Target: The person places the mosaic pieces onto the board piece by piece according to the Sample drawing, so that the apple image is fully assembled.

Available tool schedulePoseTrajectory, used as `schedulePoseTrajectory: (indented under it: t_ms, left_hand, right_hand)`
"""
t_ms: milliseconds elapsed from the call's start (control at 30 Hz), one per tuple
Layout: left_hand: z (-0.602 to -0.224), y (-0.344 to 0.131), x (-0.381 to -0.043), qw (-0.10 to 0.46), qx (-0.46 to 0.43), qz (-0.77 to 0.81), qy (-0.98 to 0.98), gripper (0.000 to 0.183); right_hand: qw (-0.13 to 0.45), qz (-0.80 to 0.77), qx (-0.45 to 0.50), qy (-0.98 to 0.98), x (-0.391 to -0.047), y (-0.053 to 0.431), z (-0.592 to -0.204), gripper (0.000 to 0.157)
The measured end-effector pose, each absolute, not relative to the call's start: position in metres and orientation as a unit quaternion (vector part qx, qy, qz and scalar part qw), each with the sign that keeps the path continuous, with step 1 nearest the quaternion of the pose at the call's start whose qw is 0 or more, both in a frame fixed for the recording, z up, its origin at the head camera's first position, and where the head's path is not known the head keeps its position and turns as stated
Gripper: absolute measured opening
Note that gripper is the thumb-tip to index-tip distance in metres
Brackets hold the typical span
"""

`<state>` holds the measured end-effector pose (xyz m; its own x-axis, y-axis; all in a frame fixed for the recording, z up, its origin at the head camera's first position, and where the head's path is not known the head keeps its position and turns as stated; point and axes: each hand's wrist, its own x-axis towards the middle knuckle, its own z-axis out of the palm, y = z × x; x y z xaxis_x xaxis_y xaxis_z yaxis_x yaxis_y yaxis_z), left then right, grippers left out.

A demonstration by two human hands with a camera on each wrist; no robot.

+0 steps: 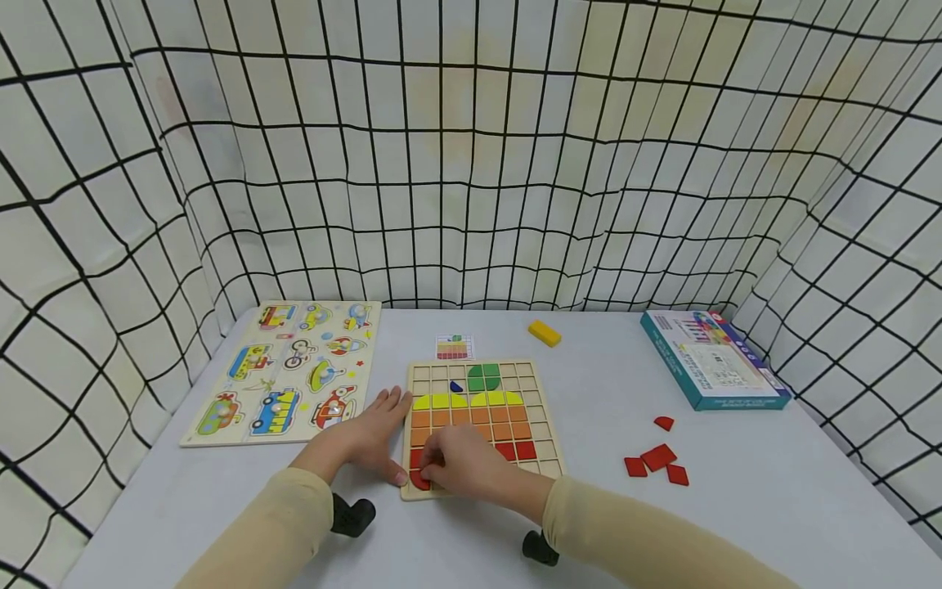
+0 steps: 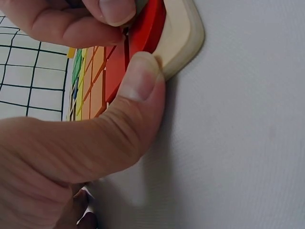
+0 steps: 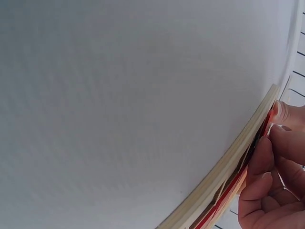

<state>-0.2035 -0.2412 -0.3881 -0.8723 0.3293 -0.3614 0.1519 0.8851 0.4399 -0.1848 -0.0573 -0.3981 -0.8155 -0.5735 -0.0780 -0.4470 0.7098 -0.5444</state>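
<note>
A wooden grid board lies flat, with rows of red, orange and yellow tiles, a green block and a small blue piece. My left hand lies along its left edge, fingers extended. In the left wrist view, the left thumb rests at the board's rim beside a red round-cornered tile. My right hand is over the lower left of the board, fingers bent and fingertips close together next to that tile. In the right wrist view, something dark shows by the right fingertips; I cannot tell whether they hold it.
A picture puzzle board with vehicles lies at left. Behind the grid board are a small pattern card and a yellow block. Several loose red tiles and a teal-sided box are at right. Black netting encloses the table.
</note>
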Motion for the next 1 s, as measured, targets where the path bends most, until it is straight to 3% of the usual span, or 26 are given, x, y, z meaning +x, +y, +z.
schedulePoseTrajectory:
  t_ms: [633,767,1000]
  left_hand:
    - [-0.394,-0.243,-0.205,0.215,0.127,0.210,0.945,0.122]
    - [-0.393,-0.242,-0.205,0.216,0.128,0.209,0.945,0.122]
    - [-0.394,-0.242,-0.207,0.220,0.127,0.203,0.946,0.122]
  right_hand:
    - [0.150,-0.289,-0.284,0.902,-0.180,-0.048,-0.400,0.014]
    - [0.166,-0.320,-0.253,0.898,-0.184,-0.028,-0.396,0.015]
    - [0.114,-0.321,-0.215,0.915,-0.201,0.040,-0.398,0.011]
